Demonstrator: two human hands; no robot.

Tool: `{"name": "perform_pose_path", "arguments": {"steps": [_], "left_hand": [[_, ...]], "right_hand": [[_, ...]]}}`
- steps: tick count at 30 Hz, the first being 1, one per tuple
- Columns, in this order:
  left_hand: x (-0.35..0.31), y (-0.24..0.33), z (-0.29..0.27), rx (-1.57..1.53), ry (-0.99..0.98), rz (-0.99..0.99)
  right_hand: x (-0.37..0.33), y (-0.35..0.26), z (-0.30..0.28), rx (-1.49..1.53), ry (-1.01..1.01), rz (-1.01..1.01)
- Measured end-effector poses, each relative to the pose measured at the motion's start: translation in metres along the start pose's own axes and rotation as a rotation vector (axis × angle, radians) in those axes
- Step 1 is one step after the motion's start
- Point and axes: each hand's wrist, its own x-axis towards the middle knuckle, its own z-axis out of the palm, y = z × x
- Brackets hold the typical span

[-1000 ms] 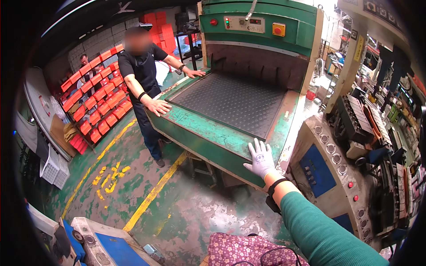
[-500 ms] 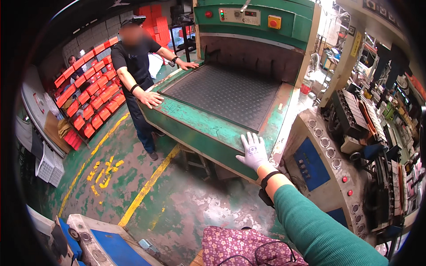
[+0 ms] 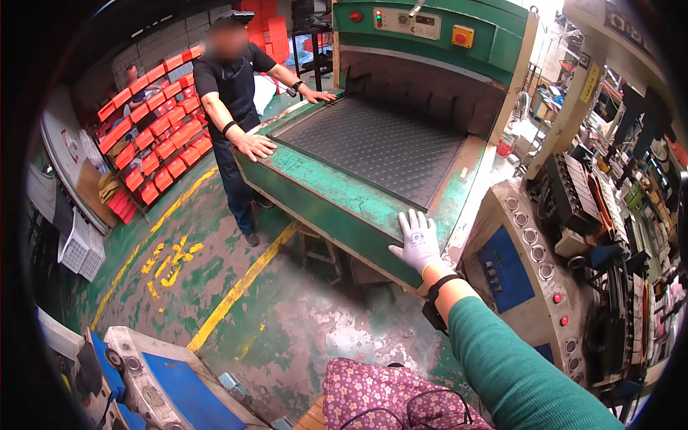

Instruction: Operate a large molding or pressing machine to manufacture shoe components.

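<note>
My right hand (image 3: 417, 242), in a thin white glove, rests palm down with spread fingers on the near right corner of a green machine frame (image 3: 337, 183). It grips nothing. A dark wristband (image 3: 438, 288) circles that wrist below the glove. Inside the frame lies a black textured conveyor belt (image 3: 387, 143) that runs into a dark opening. Above the opening is a control panel (image 3: 406, 24) with small lights and a yellow-and-red button (image 3: 462, 36). My left hand is out of view.
A co-worker (image 3: 233, 93) stands at the frame's left side, both hands on its edge. Red bins (image 3: 168, 136) fill a rack at back left. Grey-and-blue machines stand at right (image 3: 512, 265) and lower left (image 3: 179, 387). Yellow lines (image 3: 247, 283) cross the worn floor.
The whole scene has shifted slightly rightward in view. My right hand stays flat on the frame corner, and the co-worker's hands remain on the edge.
</note>
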Motion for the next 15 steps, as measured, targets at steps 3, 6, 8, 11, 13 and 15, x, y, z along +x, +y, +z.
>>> {"name": "perform_pose_path", "arguments": {"steps": [3, 6, 8, 11, 13, 15], "left_hand": [[0.001, 0.000, 0.005, 0.012, 0.046, 0.028], [0.003, 0.000, 0.021, 0.020, 0.061, 0.017], [0.002, -0.004, 0.040, 0.020, 0.103, 0.000], [0.008, -0.017, 0.053, 0.014, 0.410, 0.081], [0.024, -0.034, 0.043, 0.245, 1.208, 0.577], [0.010, -0.021, 0.050, 0.138, 0.698, 0.301]], "right_hand": [[0.000, 0.000, 0.000, 0.006, -0.015, 0.002], [0.000, 0.000, -0.002, 0.009, -0.018, -0.001], [0.000, -0.003, -0.004, 0.005, -0.017, -0.007], [0.000, -0.001, -0.004, -0.001, -0.026, -0.002], [-0.003, 0.009, -0.003, -0.013, -0.033, 0.015], [-0.001, -0.003, -0.006, 0.000, -0.034, 0.004]]}}
